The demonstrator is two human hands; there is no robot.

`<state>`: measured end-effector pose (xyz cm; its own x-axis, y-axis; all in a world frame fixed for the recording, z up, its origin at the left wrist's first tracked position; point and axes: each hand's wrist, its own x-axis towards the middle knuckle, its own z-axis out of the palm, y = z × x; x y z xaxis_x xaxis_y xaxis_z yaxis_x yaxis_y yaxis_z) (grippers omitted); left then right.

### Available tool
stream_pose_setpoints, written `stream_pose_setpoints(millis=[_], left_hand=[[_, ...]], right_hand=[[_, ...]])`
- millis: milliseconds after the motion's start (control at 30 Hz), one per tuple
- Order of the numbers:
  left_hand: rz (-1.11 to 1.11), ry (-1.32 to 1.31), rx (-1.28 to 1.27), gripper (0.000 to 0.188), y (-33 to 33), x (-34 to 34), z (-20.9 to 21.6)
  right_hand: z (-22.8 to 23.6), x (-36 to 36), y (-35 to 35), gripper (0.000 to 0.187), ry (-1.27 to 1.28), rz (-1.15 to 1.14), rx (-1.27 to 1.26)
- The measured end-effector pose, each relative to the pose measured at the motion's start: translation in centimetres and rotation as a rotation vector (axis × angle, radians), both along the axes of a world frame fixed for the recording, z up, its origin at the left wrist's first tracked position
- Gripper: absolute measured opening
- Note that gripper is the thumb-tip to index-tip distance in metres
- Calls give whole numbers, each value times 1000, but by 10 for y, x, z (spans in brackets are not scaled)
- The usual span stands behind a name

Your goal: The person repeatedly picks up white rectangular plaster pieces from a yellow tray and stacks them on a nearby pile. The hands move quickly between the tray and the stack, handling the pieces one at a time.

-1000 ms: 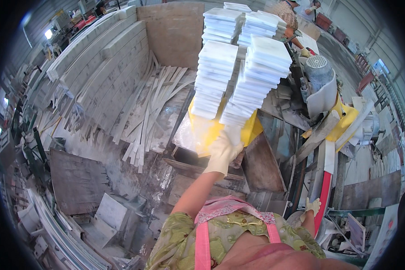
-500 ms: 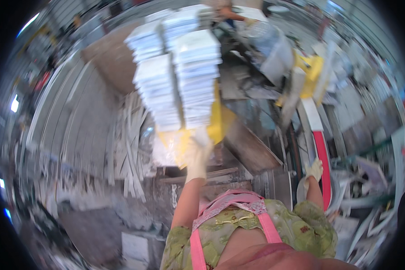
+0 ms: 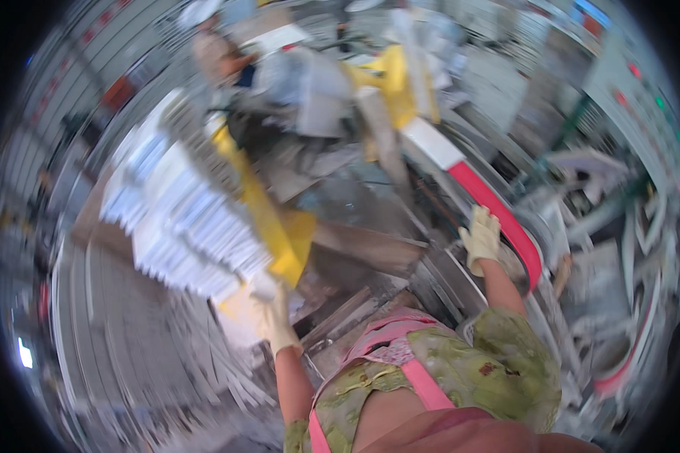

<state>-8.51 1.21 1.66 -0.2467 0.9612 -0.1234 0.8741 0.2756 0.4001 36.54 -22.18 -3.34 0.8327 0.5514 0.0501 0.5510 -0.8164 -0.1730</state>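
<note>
My left hand (image 3: 275, 315), in a cream glove, is by the lower near end of the stacked white tiles (image 3: 196, 223). Its fingers are bent around a small pale piece, seemingly a white tile (image 3: 263, 286); motion blur hides the exact grip. The stacks lean against a yellow support (image 3: 268, 219). My right hand (image 3: 482, 238), also gloved, has its fingers spread and looks empty. It is beside the red-and-white curved guard (image 3: 499, 215) of a long machine; whether it touches the machine cannot be made out.
Long grey slabs (image 3: 117, 302) stand at the left, with thin strips beside them. A brown board (image 3: 370, 245) lies between my hands. Another person (image 3: 219, 57) is at the far left, near a large pale container (image 3: 317, 90). Scrap pieces (image 3: 597, 287) crowd the right side.
The view has swung right, so the tile stacks appear farther left and tilted. My right hand has moved forward along the guard, fingers spreading. My left hand stays near the stacks.
</note>
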Motion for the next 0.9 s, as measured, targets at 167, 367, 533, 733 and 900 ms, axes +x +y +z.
stream_pose_setpoints(millis=[167, 367, 533, 733, 900], left_hand=[[-240, -20, 172, 105, 14, 28, -24], [-269, -11, 214, 105, 25, 39, -45], [-276, -8, 200, 104, 29, 44, -49], [-255, -10, 185, 104, 33, 42, -47], [-241, -14, 178, 104, 35, 39, -47]], right_hand=[[-12, -1, 8, 73, -60, -118, 29], [-50, 7, 20, 77, -97, -133, 133], [-52, 6, 11, 78, -125, -75, 200], [-39, -2, 6, 79, -140, -43, 216], [-42, -1, 6, 78, -150, -51, 235]])
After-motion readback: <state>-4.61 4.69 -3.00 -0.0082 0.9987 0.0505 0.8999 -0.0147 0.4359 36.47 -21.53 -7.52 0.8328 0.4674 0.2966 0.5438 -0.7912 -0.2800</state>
